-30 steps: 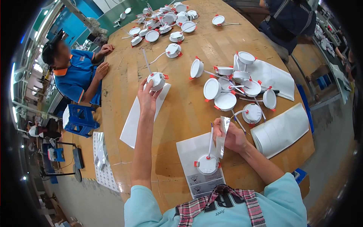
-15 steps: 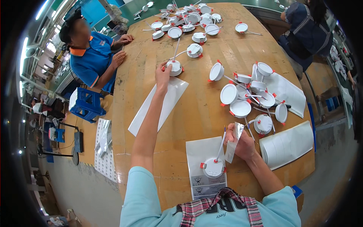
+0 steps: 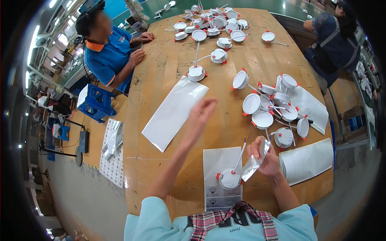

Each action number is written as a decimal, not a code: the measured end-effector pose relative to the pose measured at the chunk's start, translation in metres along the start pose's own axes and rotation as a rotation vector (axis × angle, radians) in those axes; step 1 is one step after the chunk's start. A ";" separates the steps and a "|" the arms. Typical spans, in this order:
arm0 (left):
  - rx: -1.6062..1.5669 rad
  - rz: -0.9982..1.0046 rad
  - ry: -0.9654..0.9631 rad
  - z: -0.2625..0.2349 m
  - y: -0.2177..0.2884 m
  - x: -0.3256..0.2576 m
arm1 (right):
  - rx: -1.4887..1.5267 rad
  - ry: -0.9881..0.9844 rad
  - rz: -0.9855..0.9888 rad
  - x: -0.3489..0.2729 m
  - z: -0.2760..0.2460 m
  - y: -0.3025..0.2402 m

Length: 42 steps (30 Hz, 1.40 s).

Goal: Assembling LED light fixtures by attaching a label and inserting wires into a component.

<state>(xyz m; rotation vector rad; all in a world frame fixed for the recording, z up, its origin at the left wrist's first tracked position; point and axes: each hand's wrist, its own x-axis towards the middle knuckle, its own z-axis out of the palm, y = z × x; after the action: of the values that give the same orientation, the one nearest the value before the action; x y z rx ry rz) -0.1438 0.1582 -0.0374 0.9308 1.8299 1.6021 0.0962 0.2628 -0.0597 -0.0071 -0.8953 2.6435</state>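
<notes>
A: Downlight (image 3: pixel 229 179) sits on a printed white bag (image 3: pixel 222 176) at the near edge of the wooden surface (image 3: pixel 169 76), right in front of the person. Round, white, face down by the look of it, red spring clip at the side, thin white lead standing up from it.

B: Hands?

A: Right hand (image 3: pixel 266 157) is closed on a crumpled silvery plastic sleeve (image 3: pixel 255 162), fingers clenched round it, just beside the lead's tip. Left hand (image 3: pixel 202 117) is in the air over the surface, motion-blurred, fingers loose and spread, holding nothing.

B: Which step?

A: My read: bagging. One unit staged, sleeve in hand, not yet over the fitting.

B: Next move needs what?

A: Judging from the layout, the sleeve has to be opened, so the free hand must come in to part its mouth. The lead likely needs tucking so it doesn't snag.

B: What's the left hand near?

A: A long flat white bag (image 3: pixel 175 111) lying diagonally, well apart from the staged unit. Beyond it another downlight (image 3: pixel 196 73), lead trailing.

B: Rest of the stock?

A: Cluster of white fittings (image 3: pixel 268 108) to the right with red clips, some tilted against each other, on more white bags (image 3: pixel 307 161). A further batch (image 3: pixel 213 25) at the far end. Two other people sit at the surface; one in a blue shirt (image 3: pixel 105 56) at left.
</notes>
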 end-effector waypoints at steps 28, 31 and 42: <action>-0.910 -0.400 -0.258 0.039 0.040 -0.090 | -1.753 -0.300 -0.722 0.021 0.080 -0.032; -0.902 -0.373 -0.247 0.040 0.035 -0.090 | -1.766 -0.325 -0.700 0.022 0.081 -0.030; -0.887 -0.363 -0.187 0.037 0.034 -0.091 | -1.795 -0.352 -0.630 0.020 0.089 -0.026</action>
<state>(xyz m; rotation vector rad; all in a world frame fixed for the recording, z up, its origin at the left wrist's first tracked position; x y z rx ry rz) -0.0534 0.1122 -0.0144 0.3003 0.9058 1.7435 0.0755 0.2362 0.0292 0.2387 -2.4382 0.6416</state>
